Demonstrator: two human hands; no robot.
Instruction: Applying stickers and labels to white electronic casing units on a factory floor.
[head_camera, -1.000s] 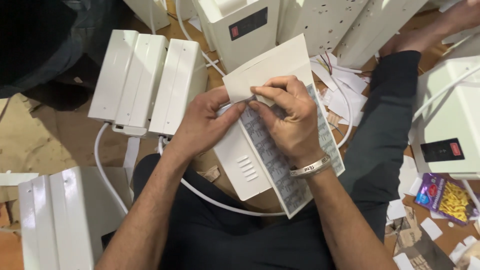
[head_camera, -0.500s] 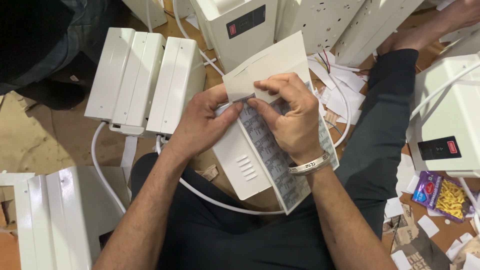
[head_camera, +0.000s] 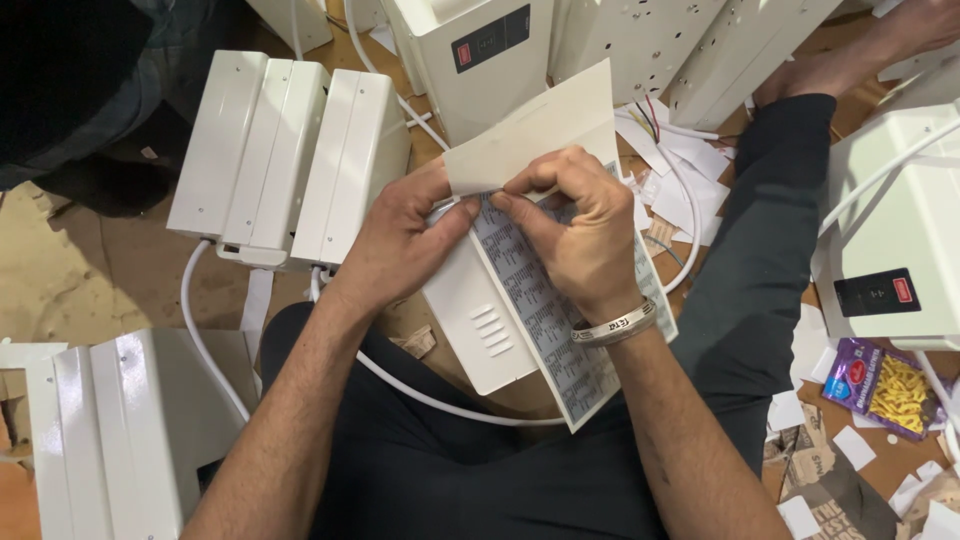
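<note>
Sheet (head_camera: 560, 340) of small grey printed labels, cream backing (head_camera: 535, 130) peeled upward.

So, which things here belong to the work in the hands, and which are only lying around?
In use:
- left hand and right hand, both pinching the label sheet
- label sheet, its backing peeled up at the top
- white box under the sheet, on the lap

Lying about:
- white boxes at left
- purple snack packet
- paper scraps
</note>
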